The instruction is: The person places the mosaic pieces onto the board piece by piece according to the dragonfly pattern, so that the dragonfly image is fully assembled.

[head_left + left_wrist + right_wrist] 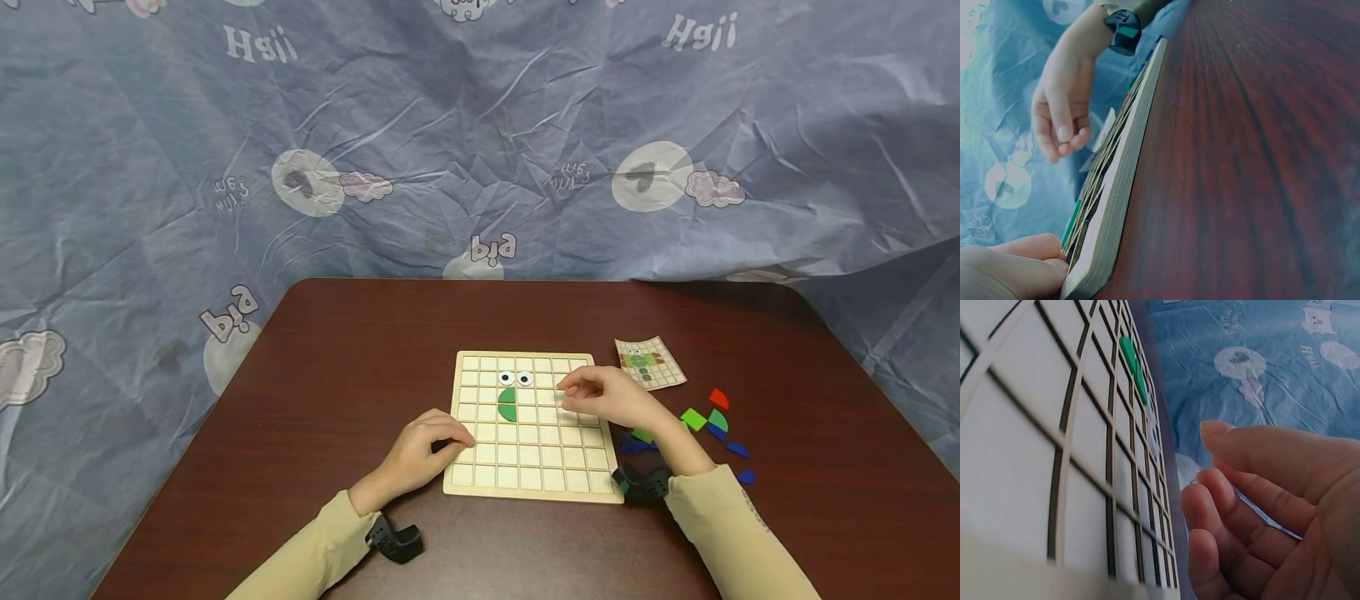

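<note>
A pale wooden grid board (528, 457) lies on the table. Near its top, two round eye pieces (525, 379) sit side by side, with two green quarter-circle pieces (507, 412) stacked under the left one. My left hand (426, 450) rests at the board's left edge; in the left wrist view the thumb and a finger (1035, 247) touch its corner. Over the right part of the grid hovers my right hand (611, 396), fingers loosely bent. The right wrist view shows its thumb (1260, 447) apart from the fingers, nothing visible between them.
A picture card (667, 375) with a coloured grid pattern lies behind my right hand. Right of the board are loose pieces: a red one (719, 398), a light green square (693, 419), a green quarter (717, 420) and several blue ones (738, 450), some partly behind the right forearm.
</note>
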Tool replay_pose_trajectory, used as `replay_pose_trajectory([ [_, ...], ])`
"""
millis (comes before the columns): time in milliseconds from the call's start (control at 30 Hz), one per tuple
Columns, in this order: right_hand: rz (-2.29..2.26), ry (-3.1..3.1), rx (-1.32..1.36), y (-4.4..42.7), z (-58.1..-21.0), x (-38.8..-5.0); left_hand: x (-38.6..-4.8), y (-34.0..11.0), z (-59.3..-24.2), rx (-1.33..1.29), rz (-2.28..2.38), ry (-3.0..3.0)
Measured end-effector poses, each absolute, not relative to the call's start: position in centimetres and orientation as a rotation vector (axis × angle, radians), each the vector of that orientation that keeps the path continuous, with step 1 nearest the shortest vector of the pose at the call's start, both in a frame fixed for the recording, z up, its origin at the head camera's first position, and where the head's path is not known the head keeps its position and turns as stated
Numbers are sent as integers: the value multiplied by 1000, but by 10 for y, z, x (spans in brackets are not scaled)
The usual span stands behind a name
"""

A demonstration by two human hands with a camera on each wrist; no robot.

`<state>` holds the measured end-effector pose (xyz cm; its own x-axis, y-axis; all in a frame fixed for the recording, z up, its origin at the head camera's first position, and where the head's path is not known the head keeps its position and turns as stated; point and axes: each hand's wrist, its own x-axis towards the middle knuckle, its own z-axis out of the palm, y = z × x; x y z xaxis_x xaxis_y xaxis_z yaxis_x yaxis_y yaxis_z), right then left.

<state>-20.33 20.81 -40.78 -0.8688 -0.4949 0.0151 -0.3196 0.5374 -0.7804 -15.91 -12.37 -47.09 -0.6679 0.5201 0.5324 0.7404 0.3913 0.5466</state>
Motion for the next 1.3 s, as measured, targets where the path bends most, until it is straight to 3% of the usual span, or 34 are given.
replay_pose_trajectory([
  [533,-1239,2619,-599,277,-413,-184,-157,-124,-471,-1093,-1182,-2409],
  [1300,-1149,2624,-616,329,-424,-175,-160,-124,-472,-1102,-1146,-2389],
])
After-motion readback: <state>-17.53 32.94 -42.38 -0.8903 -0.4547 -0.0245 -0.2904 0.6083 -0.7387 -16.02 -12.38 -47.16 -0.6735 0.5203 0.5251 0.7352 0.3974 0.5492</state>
